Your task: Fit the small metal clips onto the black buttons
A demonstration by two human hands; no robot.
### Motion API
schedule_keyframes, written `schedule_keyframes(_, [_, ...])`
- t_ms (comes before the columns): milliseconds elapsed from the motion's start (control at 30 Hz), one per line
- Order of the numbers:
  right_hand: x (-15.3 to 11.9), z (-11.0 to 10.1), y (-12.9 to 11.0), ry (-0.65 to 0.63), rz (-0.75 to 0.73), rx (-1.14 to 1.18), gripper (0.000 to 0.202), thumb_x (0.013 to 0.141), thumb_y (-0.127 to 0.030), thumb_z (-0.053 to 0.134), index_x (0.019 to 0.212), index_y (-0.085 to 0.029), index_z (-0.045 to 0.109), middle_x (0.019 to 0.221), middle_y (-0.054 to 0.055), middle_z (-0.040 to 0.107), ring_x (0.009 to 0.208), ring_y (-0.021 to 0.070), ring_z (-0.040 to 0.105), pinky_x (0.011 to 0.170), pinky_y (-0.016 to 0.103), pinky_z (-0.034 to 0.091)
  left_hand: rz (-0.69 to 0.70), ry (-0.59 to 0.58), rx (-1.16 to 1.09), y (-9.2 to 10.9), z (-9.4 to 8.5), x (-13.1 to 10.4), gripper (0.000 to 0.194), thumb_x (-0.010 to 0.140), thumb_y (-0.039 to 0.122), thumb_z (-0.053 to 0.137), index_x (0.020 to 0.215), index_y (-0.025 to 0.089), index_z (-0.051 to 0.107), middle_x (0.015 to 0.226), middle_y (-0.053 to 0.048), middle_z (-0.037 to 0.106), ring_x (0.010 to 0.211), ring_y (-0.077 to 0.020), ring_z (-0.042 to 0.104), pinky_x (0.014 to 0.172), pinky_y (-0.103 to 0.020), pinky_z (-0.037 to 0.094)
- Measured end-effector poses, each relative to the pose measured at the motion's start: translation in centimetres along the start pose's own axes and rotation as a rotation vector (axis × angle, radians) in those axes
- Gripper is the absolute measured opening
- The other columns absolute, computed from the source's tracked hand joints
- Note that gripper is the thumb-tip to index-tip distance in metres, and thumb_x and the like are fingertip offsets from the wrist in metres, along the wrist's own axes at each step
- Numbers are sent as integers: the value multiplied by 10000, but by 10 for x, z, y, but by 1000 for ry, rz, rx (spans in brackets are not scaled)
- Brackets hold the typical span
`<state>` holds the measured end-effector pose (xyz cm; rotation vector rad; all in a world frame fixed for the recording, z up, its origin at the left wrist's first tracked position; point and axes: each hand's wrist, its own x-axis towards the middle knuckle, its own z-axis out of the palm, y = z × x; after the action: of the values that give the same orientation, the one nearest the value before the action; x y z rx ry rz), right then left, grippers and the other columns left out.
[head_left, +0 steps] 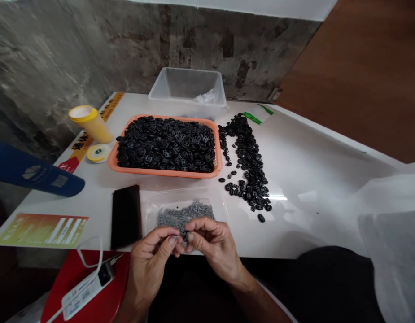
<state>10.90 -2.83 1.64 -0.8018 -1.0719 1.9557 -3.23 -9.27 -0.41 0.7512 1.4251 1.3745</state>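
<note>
Over the front of a shallow clear tray (224, 211), my two hands meet with fingertips nearly touching. My right hand (210, 242) is closed in a pinch on a small black oval piece (185, 235), mostly hidden by the fingers. My left hand (156, 251) pinches beside it, thumb against forefinger; whatever is between them is too small to make out. The tray holds a heap of small grey metal parts (185, 214), thin like springs or pins. Behind it, an orange basket (167, 173) is heaped with black oval two-holed pieces (167, 143).
More black ovals (249, 157) lie loose right of the basket, near a green-and-white packet (259, 114). A clear bin (187, 85) stands behind. Leftward are a phone (125, 217), a yellow cup (91, 123), its lid (98, 153) and a blue bottle (35, 172). A power strip (88, 291) rests on a red stool.
</note>
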Motion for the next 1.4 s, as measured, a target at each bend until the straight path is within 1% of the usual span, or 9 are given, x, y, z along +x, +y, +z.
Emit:
schedule_keyframes(233, [-2, 5, 5, 39, -31, 47, 149, 776, -256, 721, 826, -138, 646, 610, -3, 668, 535, 81, 630, 561, 172, 527, 24, 55, 62, 0, 2, -5, 103, 787, 253, 653, 811, 174, 715, 632, -6, 687, 586, -124, 616, 594, -218, 522])
schedule_keyframes(567, [-3, 13, 8, 19, -62, 21, 128, 805, -250, 690, 813, -134, 637, 590, 1, 641, 528, 95, 619, 550, 200, 518, 51, 141, 85, 3, 9, -10, 137, 763, 293, 668, 782, 170, 725, 645, -27, 725, 532, -145, 644, 520, -220, 541])
schedule_keyframes(700, [-4, 12, 11, 34, -86, -105, 112, 822, -253, 667, 828, -145, 638, 598, 3, 637, 544, 109, 613, 557, 221, 513, 102, 166, 143, 4, 8, -10, 119, 770, 281, 658, 762, 183, 722, 642, -18, 728, 529, -142, 652, 522, -208, 546])
schedule_keyframes(833, [-7, 12, 11, 68, -184, -339, 57, 843, -213, 631, 833, -162, 655, 629, 4, 629, 573, 117, 606, 570, 232, 504, 216, 187, 266, 11, 10, -12, 81, 758, 245, 659, 750, 205, 728, 634, 2, 725, 526, -132, 654, 513, -180, 538])
schedule_keyframes(967, [-9, 13, 10, 62, -264, -468, 74, 856, -191, 612, 822, -177, 676, 658, 10, 637, 608, 122, 607, 597, 236, 502, 260, 271, 266, 15, 15, -15, 85, 753, 244, 652, 720, 217, 725, 616, 16, 711, 509, -121, 636, 513, -175, 532])
schedule_keyframes(1033, [-9, 12, 12, 53, -257, -445, 74, 856, -198, 616, 844, -185, 688, 667, 10, 642, 607, 123, 610, 604, 241, 508, 243, 277, 264, 14, 14, -15, 91, 753, 254, 652, 721, 212, 726, 623, 8, 716, 515, -128, 641, 509, -180, 536])
schedule_keyframes(1133, [-8, 11, 16, 33, -227, -401, 102, 857, -208, 619, 918, -205, 700, 709, 16, 659, 629, 128, 621, 624, 250, 520, 214, 226, 276, 10, 8, -13, 105, 744, 269, 660, 725, 192, 729, 609, -10, 719, 514, -151, 654, 494, -204, 550])
schedule_keyframes(1233, [-7, 11, 18, 16, -188, -367, 127, 857, -220, 619, 957, -205, 695, 729, 20, 666, 637, 130, 621, 618, 248, 522, 175, 224, 246, 5, 4, -12, 115, 736, 286, 670, 734, 188, 730, 594, -10, 717, 492, -154, 653, 486, -211, 555])
schedule_keyframes(1400, [-7, 15, 15, 29, -89, -257, 89, 842, -248, 637, 856, -163, 656, 642, 2, 636, 588, 112, 611, 583, 215, 503, 148, 201, 259, 7, 4, -11, 114, 744, 284, 664, 738, 195, 736, 614, -14, 727, 510, -154, 664, 498, -202, 556])
